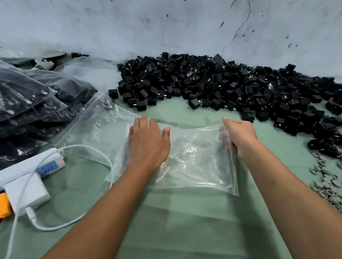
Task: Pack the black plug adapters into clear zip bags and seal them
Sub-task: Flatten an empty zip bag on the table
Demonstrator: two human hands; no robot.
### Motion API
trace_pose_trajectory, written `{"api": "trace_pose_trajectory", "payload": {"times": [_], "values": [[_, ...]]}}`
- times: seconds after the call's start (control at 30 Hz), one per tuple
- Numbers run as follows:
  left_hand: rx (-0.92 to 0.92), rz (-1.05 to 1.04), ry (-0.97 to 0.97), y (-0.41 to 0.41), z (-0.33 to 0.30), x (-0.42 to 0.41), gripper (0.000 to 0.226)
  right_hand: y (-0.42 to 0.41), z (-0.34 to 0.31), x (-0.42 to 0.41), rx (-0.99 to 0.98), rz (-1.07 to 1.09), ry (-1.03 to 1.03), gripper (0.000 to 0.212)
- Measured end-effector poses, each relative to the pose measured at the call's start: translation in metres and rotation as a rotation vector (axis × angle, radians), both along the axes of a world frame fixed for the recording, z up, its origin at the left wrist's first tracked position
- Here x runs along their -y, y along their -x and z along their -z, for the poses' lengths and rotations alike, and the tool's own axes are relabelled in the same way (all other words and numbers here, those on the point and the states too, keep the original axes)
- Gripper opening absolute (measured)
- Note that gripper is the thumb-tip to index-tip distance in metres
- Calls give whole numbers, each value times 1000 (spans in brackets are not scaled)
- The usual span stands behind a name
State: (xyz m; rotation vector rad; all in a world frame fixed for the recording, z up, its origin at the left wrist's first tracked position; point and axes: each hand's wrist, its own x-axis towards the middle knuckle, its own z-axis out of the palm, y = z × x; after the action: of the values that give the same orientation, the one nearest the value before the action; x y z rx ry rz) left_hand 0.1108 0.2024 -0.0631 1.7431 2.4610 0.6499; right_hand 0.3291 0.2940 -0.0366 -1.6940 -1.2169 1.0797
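Observation:
A clear zip bag lies flat on the green table in front of me, with nothing visible inside. My left hand rests flat on its left part, fingers straight. My right hand grips the bag's right edge, near the zip strip, fingers curled around the plastic. More clear bags lie under it to the left. A big heap of black plug adapters runs along the wall behind the bag, about a hand's length beyond my fingertips.
Filled bags of black adapters are stacked at the left. A white power strip with an orange plug and white cable lies at the near left. Several small grey rings are scattered at the right. A grey wall stands behind.

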Motion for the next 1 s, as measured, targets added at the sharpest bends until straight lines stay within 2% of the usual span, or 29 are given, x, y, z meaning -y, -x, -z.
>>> {"api": "trace_pose_trajectory", "payload": {"times": [0.07, 0.13, 0.27, 0.3, 0.4, 0.47, 0.5, 0.57, 0.67, 0.7, 0.77, 0.83, 0.87, 0.93, 1.0], "values": [[24, 50, 4, 10, -1, -8, 63, 0, 0, 1, 14, -33, 10, 26], [31, 82, 83, 17, 10, -7, 69, -2, 4, 1, 54, 18, 1, 18], [-115, -2, 205, 33, 30, -2, 83, -25, 7, -5, 7, 399, -14, 10], [-118, -27, 213, 35, 30, -4, 84, -34, 8, -7, 36, 395, 15, 13], [-110, -22, 234, 28, 27, -3, 85, -38, 7, -5, 1, 108, 146, 43], [-57, 22, 195, 14, 24, -2, 84, -29, 1, -1, 74, -61, 214, 61], [-12, 37, 148, 8, 21, -2, 84, -25, -2, 1, 181, -121, 198, 59], [42, 28, 37, 0, 15, -1, 82, -22, -1, 5, 469, -148, 116, 40], [-31, 74, 5, -3, 15, 8, 78, -27, 8, 17, 809, -9, 23, 15], [-34, 93, 30, -3, 18, 13, 79, -27, 12, 22, 901, 19, -5, 13], [-33, 102, 94, -4, 25, 20, 83, -20, 18, 32, 1065, 54, -120, 31], [-80, 112, 138, -6, 31, 23, 84, -6, 26, 45, 1081, -51, -380, 43], [-100, 116, 149, -6, 32, 23, 84, 1, 30, 50, 1027, -202, -458, 47], [-116, 124, 169, -3, 32, 20, 84, 8, 41, 57, 955, -514, -423, 54], [-133, 128, 197, 3, 32, 20, 84, 3, 49, 56, 957, -634, -314, 62]]}}
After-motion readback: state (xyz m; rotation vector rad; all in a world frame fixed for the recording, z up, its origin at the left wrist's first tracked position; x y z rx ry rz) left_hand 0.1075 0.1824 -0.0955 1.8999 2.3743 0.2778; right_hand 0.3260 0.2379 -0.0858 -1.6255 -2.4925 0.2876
